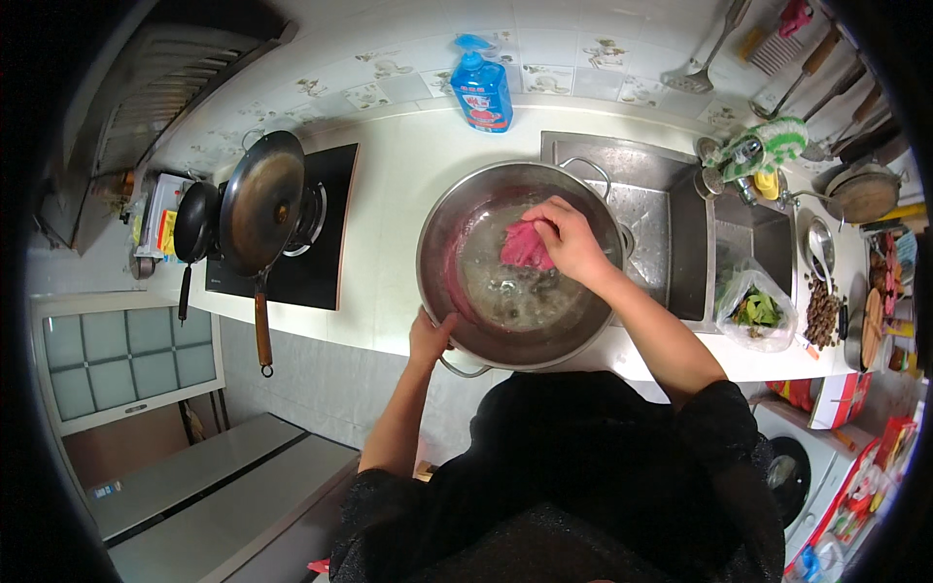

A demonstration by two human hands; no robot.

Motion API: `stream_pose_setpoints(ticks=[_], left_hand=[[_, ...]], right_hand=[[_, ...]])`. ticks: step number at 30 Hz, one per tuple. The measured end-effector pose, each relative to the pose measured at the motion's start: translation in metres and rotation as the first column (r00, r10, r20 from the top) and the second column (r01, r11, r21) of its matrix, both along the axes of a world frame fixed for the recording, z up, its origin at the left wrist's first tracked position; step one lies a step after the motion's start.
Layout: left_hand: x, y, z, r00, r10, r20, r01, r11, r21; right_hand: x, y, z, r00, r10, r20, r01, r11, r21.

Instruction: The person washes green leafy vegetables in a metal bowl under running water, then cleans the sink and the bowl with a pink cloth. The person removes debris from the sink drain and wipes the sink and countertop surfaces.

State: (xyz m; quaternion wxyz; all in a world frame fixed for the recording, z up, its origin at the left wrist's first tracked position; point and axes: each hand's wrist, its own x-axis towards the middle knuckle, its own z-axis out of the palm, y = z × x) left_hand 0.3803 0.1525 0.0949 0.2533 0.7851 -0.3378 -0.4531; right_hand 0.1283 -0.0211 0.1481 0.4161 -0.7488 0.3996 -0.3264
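Observation:
A large two-handled stainless steel pot (474, 342) stands on the white counter, its right side overlapping the sink's edge. Some water lies in the bottom, with light reflecting off it. My right hand (567, 237) reaches into the pot and grips a pink cloth (526, 246), bunched under the fingers near the middle. My left hand (431, 337) holds the pot's rim at the near left, beside one loop handle (466, 372). The other loop handle (592, 171) is at the far right of the rim.
Behind the pot stands a blue pump bottle (481, 93). A double-bowl steel sink (649, 197) lies to the right, with a plastic bag of greens (756, 310) at its near edge. To the left, a wok (264, 200) and a smaller frying pan (195, 222) rest by the gas hob (332, 240).

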Motion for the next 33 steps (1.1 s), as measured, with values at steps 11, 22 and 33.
stream_pose_setpoints(ticks=[11,22,33], left_hand=[[-0.100,-0.063,-0.027,0.823,0.222,-0.523,-0.310,0.947,-0.087],[-0.069,-0.146,-0.069,-0.162,0.158,-0.974,0.045,0.987,0.153],[-0.099,-0.114,-0.055,0.462,0.317,-0.828,-0.318,0.931,0.179]], right_hand=[[0.009,0.019,-0.112,0.889,-0.162,-0.429,0.265,0.945,0.191],[0.040,0.081,0.008,0.998,-0.069,0.001,0.069,0.996,-0.049],[-0.003,0.012,-0.074,0.890,-0.193,-0.414,0.161,0.981,-0.111]])
